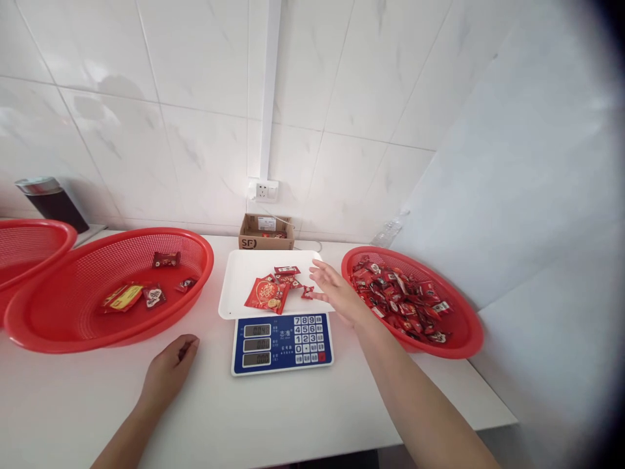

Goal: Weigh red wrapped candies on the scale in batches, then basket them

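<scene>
My right hand (333, 288) reaches over the right side of the scale's white tray (234, 280), its fingers apart and nothing held. Just by its fingertips lies a small red-wrapped candy (307, 292). A larger red packet (266, 296) and several small red packets (287, 270) rest on the same tray. Below the tray, the blue panel of the scale (283, 343) shows number keys and three displays. My left hand (174, 361) rests on the white table left of the scale, fingers curled in; whether anything is inside them is hidden.
At right, a red basket (471, 348) is heaped with red-wrapped candies. A left red basket (29, 335) holds several packets, and another basket (34, 228) is cut off beside it. Behind the scale stand a cardboard box (266, 243) and a wall socket (263, 190); a dark cylinder (56, 202) is far left.
</scene>
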`<state>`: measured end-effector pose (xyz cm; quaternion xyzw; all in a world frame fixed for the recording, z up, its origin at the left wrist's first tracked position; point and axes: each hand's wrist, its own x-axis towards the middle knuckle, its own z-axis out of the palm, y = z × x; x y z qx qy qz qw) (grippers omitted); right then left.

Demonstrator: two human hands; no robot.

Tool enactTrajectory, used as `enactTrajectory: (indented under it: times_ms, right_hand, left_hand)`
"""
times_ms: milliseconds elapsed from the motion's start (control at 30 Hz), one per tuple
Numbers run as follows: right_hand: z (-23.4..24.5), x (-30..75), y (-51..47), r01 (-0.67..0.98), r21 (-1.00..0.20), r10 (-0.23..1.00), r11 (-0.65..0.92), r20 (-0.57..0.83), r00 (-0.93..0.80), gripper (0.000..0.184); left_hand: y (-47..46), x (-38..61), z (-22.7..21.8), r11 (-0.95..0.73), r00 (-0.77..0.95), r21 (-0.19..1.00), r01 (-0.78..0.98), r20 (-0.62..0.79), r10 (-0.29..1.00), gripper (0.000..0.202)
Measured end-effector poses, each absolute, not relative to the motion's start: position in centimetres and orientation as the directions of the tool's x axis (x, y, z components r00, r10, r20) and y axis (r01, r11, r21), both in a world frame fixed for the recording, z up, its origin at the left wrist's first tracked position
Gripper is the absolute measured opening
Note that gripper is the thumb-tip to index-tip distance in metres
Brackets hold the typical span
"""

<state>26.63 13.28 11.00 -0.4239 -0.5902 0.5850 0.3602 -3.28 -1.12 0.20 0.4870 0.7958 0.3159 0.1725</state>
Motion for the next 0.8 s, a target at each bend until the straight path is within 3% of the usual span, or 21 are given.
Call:
enactTrajectory:
  times_ms: [133,200,367,467,567,667,733,800]
  right_hand:
    - [10.1,27.6,13.3,0.393,-0.897,0.97,0.202,0.127,-0.209,0.045]
    - [9.2,27.7,13.2,0.517,-0.823,0.968,0.236,0.15,-0.203,0.044]
    - [8.6,26.9,12.6,0.393,-0.899,0.938,0.194,0.053,-0.342,0.061]
    - [9.7,28.0,12.4,0.331,-0.919,0.952,0.214,0.12,-0.283,0.064]
    - [10.7,31.5,12.6,0.417,-0.875,0.967,0.247,0.198,-0.157,0.061]
    - [10.6,36.9,13.1,0.682,-0.714,0.983,0.156,0.177,-0.04,0.052]
    - [10.0,40.6,13.6,0.851,-0.524,0.998,0.028,0.068,0.009,0.044]
    - [9.2,43.8,14.1,0.918,-0.395,0.998,-0.024,-0.066,-0.002,0.034]
  left_hand:
    - [-1.2,-3.2,0.2,0.344,-0.461,0.668,0.66,0.0,0.887,0.028]
    - [-1.2,-3.2,0.2,0.345,-0.46,0.665,0.663,-0.002,0.888,0.028]
    - [-1.2,-3.3,0.1,0.328,-0.458,0.668,0.668,0.022,0.889,0.029]
    - [-1.2,-3.3,0.1,0.338,-0.463,0.67,0.661,0.01,0.887,0.029]
    - [-1.2,-3.3,0.0,0.342,-0.466,0.68,0.649,0.0,0.885,0.029]
    - [-1.2,-3.4,0.0,0.347,-0.46,0.687,0.639,-0.021,0.888,0.03]
    - [-1.2,-3.4,-0.1,0.352,-0.457,0.685,0.638,-0.032,0.889,0.03]
    - [-1.2,-3.4,-0.1,0.351,-0.455,0.68,0.644,-0.029,0.89,0.029]
